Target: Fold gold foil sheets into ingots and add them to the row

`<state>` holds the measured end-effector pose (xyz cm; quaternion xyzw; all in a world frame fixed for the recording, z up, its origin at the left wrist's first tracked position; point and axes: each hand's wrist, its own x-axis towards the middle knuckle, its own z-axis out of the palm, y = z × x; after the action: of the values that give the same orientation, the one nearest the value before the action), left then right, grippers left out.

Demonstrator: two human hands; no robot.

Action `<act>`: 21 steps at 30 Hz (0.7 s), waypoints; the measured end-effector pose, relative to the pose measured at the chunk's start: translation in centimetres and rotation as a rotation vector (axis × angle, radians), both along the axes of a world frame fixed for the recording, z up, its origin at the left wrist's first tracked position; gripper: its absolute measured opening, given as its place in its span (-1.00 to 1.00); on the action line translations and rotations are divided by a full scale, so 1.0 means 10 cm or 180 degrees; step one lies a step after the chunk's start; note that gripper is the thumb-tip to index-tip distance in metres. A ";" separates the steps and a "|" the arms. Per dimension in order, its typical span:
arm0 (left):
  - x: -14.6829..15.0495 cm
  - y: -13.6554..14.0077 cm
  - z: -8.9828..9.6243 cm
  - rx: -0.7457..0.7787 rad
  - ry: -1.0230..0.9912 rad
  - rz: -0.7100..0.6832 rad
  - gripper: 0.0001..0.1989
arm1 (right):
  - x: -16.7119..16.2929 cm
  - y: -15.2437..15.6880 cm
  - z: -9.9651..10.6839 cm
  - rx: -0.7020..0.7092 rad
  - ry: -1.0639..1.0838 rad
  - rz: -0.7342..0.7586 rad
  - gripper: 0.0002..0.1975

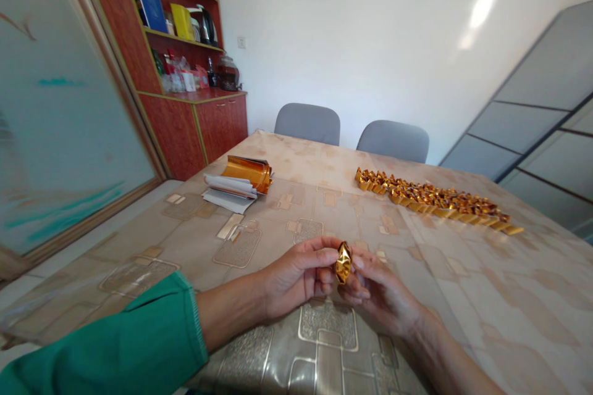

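Close to the table's near edge, a small folded gold paper ingot (343,263) stands on end between my two hands. My left hand (301,274) pinches its left side with thumb and fingers. From the other side, the fingers of my right hand (380,287) close on it too; some fingertips are hidden behind the shiny paper. Farther right lie rows of many similar gold paper ingots (435,200), packed side by side. At the left is a curled stack of gold foil paper sheets (248,173), with white-backed sheets (229,191) in front of it.
A patterned cover lies over the table (287,222). Two grey chairs (307,123) stand at its far side by the white wall. Back left is a red wooden cabinet (222,126) with a kettle and jars; a frosted glass door (65,105) is nearer on the left.
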<state>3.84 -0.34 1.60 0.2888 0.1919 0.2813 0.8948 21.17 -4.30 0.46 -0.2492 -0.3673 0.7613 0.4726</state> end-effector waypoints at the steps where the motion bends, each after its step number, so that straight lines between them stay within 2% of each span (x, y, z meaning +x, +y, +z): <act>1: 0.00 0.00 0.00 0.0080 0.0060 0.0007 -0.76 | 0.00 0.00 -0.01 -0.0003 0.0000 0.0021 -0.78; 7: -0.02 -0.04 0.09 0.0412 0.0337 0.0112 -0.61 | 0.00 0.00 -0.04 -0.0022 -0.0058 0.0015 -0.76; 13: 0.02 -0.06 0.10 0.0730 0.0810 0.0312 -0.72 | 0.00 -0.01 -0.08 -0.0091 -0.0129 0.0124 -0.75; 16: 0.02 -0.06 0.10 0.0634 0.0757 0.0310 -0.75 | 0.00 -0.01 -0.08 -0.0092 -0.0136 0.0127 -0.77; 21: -0.01 -0.03 0.09 0.0301 0.0287 -0.0075 -0.73 | -0.01 0.01 -0.04 -0.0076 -0.0087 -0.0010 -0.76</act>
<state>3.73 -0.62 2.49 0.3454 0.2152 0.2662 0.8738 21.12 -4.24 0.03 -0.2658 -0.3642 0.7614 0.4658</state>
